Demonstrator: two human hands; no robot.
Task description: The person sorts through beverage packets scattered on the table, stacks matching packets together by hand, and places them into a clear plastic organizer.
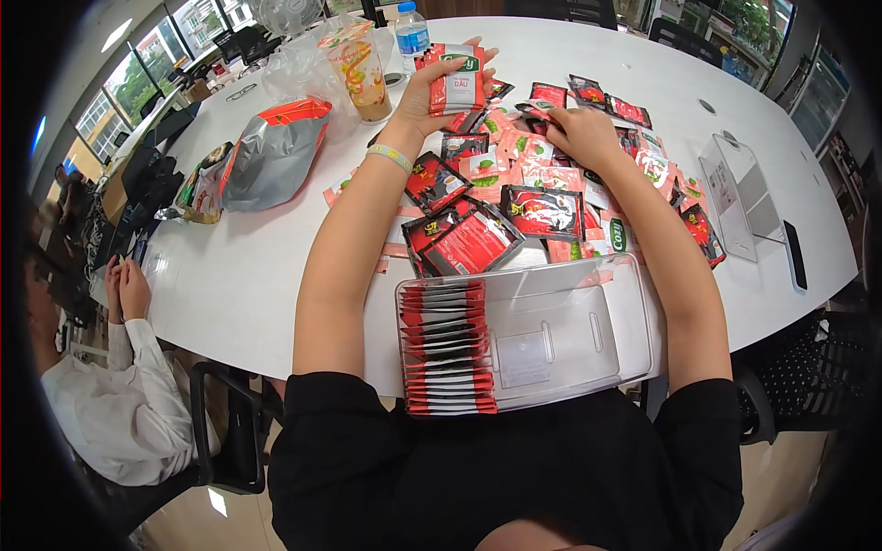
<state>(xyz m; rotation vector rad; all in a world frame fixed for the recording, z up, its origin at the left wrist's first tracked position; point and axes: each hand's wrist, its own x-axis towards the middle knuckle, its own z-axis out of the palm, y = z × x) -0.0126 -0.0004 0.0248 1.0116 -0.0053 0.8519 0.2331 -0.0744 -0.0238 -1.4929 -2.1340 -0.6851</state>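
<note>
My left hand (422, 95) is raised over the far left of the pile, with its thumb and fingers closed round a few red-and-white Cozy sachets (457, 90). At the far side of the pile, my right hand (588, 136) pinches a small sachet (537, 108), its print partly hidden by my fingers. Pink-and-white Cozy sachets (487, 167) and black-and-red sachets (542, 212) lie loosely mixed between my arms. Close to my body is a clear plastic box (574, 321); a row of red-edged sachets (447, 349) stands packed along its left side.
Left of the pile are a large silver-and-red bag (276, 158), a drink cup (358, 78) and a water bottle (412, 39). Rightward stand a clear acrylic sign holder (742, 197) and a phone (795, 257). Another person in a white shirt (129, 404) sits at left.
</note>
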